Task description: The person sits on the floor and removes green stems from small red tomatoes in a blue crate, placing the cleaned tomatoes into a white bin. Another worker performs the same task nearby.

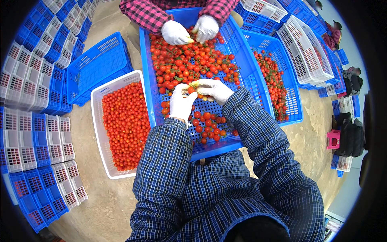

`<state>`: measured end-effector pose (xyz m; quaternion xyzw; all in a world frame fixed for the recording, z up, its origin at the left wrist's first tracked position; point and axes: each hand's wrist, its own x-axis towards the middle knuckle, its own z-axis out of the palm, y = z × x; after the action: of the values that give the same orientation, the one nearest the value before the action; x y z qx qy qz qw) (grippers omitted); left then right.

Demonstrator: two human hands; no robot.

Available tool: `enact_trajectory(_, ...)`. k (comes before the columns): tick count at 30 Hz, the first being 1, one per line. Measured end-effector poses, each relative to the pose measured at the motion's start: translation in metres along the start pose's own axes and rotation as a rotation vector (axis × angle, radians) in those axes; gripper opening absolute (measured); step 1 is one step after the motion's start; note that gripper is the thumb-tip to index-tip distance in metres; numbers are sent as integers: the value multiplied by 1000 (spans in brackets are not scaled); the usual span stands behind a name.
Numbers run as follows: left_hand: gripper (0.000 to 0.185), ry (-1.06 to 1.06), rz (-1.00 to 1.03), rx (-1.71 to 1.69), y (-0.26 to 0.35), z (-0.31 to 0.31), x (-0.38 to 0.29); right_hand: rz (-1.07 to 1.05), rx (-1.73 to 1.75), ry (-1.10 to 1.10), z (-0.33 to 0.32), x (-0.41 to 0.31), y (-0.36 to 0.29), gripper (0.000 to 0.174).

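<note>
Both my hands, in white gloves with yellow-stained fingertips, meet over a blue plastic crate (208,148) of cherry tomatoes on green stems. My left hand (180,104) has its fingers and thumb around a cherry tomato (191,89). Close against that tomato, the curled fingers of my right hand (215,91) touch or nearly touch it; whether they grip anything is hidden. A large heap of cherry tomatoes (187,62) fills the far part of the crate. Nearer to me, a smaller cluster (208,124) lies on the perforated floor.
Across the crate, a co-worker's gloved hands (177,32) work in the heap. To the left stand a white crate (96,121) of loose tomatoes and a blue crate (96,65). Another blue crate (293,104) with stemmed tomatoes is at right. Stacked crates (39,136) line the left side.
</note>
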<state>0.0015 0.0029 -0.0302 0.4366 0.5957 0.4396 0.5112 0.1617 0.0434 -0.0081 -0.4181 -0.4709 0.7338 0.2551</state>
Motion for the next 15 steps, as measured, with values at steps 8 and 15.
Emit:
enact_trajectory(8, 34, 32, 218, 253, 2, 0, -5, -69, -115, 68, -1, 5, 11, 17)
enact_trajectory(15, 32, 34, 137, 133, 6, 0, -6, -94, -101, 74, 1, 3, 5, 15)
